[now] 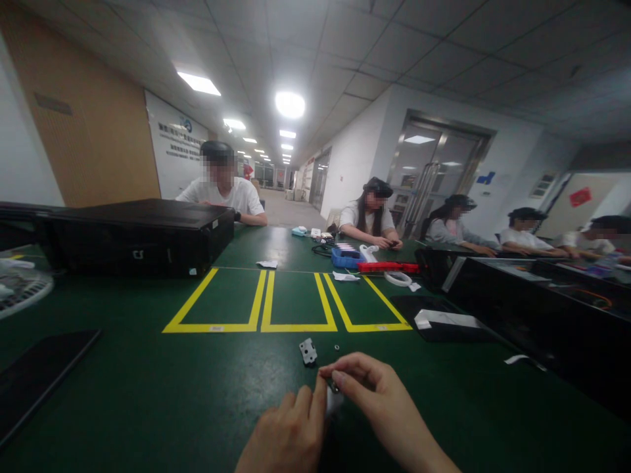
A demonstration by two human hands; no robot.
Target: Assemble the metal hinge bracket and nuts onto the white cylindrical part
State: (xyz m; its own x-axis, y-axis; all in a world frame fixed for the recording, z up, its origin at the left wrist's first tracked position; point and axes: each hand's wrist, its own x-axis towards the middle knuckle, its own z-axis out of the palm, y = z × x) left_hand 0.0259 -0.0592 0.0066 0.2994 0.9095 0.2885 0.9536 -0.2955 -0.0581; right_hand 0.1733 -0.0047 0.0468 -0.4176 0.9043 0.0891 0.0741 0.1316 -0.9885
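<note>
On tabletop (197,394), right fingers (351,386) pinching metal part (335,388), hold of left fingers (319,393) unclear, cable (602,298) inside case (532,315)

Dim overall, glaring ceiling lamp (290,104) (blown out white), pale sheen on tabletop (197,381), stretched edges

- We count two bare hands: one left hand (290,427) and one right hand (379,401).
- We see one small shiny part (335,388) at the fingertips.
- Beyond them are one metal plate with holes (308,352) and one small ring (336,347).
- We find three yellow taped outlines (300,327).
- We note two dark flat panels (44,381) and one red strip (389,267).
- We count five other people (229,197).
- Ceiling lights (290,104) recede beyond our counting.
</note>
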